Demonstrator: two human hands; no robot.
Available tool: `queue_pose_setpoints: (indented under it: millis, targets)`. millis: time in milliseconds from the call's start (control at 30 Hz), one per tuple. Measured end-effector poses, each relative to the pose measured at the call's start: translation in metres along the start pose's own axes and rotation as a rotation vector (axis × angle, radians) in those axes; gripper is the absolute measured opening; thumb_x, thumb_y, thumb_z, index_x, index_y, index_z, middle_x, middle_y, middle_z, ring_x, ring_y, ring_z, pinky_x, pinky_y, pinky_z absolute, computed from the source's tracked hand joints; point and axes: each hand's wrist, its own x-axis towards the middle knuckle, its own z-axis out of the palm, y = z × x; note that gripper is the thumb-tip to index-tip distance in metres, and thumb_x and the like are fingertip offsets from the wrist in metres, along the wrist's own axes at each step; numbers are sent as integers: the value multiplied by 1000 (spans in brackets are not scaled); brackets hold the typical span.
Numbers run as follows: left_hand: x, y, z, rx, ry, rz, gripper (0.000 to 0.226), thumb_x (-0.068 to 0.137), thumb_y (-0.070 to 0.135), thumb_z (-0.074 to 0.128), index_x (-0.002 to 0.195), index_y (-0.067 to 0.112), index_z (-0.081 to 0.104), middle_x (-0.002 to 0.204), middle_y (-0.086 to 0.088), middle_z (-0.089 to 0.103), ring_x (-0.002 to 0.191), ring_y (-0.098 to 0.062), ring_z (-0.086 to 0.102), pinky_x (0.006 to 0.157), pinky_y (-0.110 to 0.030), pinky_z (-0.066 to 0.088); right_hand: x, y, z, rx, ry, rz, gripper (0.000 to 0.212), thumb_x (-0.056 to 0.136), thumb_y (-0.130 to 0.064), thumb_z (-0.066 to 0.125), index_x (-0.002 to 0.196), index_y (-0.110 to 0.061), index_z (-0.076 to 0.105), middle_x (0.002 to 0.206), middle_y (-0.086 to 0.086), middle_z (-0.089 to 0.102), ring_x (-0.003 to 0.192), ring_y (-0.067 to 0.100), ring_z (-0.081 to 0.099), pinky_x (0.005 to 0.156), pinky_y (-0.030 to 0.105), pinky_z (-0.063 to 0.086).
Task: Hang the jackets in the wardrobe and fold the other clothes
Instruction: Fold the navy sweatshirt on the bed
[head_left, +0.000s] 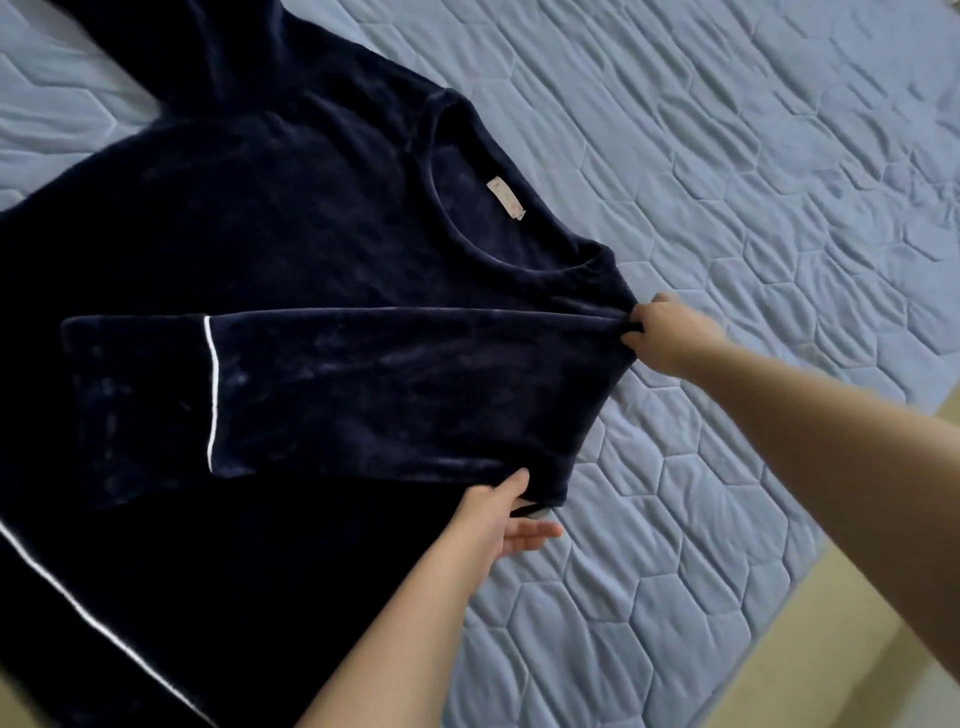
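A dark navy velvet top (291, 218) with thin white piping lies spread on the bed, neck opening toward the right. One sleeve (363, 384) is folded across the body, cuff pointing left. My right hand (667, 332) pinches the fabric at the shoulder end of that sleeve. My left hand (498, 519) holds the lower fold edge of the sleeve, thumb on top and fingers underneath. The other sleeve runs off toward the top left.
A light blue quilted bedcover (727, 182) with a hexagon stitch pattern fills the right and far side. The bed's edge and a pale floor (883, 675) show at the bottom right corner.
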Motion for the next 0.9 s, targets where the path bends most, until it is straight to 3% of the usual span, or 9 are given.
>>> queue_pose_setpoints:
  millis: [67,133,233,367,467,633,733,833,900]
  targets:
    - [-4,0,-6,-86,-11,-18,30,97,30,52,115,6,58,105,-14,70,68,-24,72,57,-30,57,-13,-14,15,120,118,75,35,93,-18,44,126,-10,47,128,14,43,113,35,47,83,42,41]
    - [-14,0,-24,-211,11,3,29,96,30,53,114,9,59,106,-15,71,75,-24,73,57,-31,57,-35,-29,25,197,240,103,55,88,-14,44,142,-13,33,146,12,32,132,34,32,101,49,33]
    - [-38,3,-78,-389,136,117,24,96,28,50,110,11,61,112,-13,68,89,-22,71,65,-33,57,-73,-59,36,228,240,60,69,88,-19,44,152,-19,17,160,6,10,147,27,9,114,51,18]
    - [-79,33,-163,-539,319,326,22,96,30,51,107,14,60,116,-11,64,107,-22,61,85,-38,49,-122,-113,62,220,128,-58,68,94,-29,42,153,-28,8,162,0,-2,148,25,-2,115,57,14]
    - [-102,69,-208,-639,455,461,19,88,28,66,103,17,59,113,-9,61,104,-23,61,87,-40,52,-139,-159,79,291,81,-69,67,95,-36,41,151,-35,5,161,-4,-8,148,27,-9,110,67,11]
    - [-113,96,-265,-317,690,519,18,84,12,71,100,17,64,105,-5,68,94,-18,68,76,-33,57,-155,-198,107,261,100,80,64,97,-52,30,150,-41,-4,161,-3,-12,147,30,-11,111,66,10]
    - [-110,99,-291,-147,664,413,24,89,12,66,111,9,59,109,-9,64,95,-20,65,65,-30,54,-170,-211,112,246,135,173,64,98,-53,28,151,-39,-5,161,0,-14,147,30,-11,112,64,9]
    - [-111,107,-307,182,581,306,40,93,26,61,128,11,50,110,-7,63,80,-21,69,58,-31,55,-203,-236,123,526,177,271,67,98,-42,40,153,-32,2,161,1,-8,148,26,-2,115,53,19]
    - [-116,108,-316,384,521,240,37,95,41,52,118,13,53,94,-10,69,70,-23,70,54,-32,54,-236,-255,140,779,195,402,69,97,-31,48,153,-22,9,161,4,3,147,24,12,113,40,26]
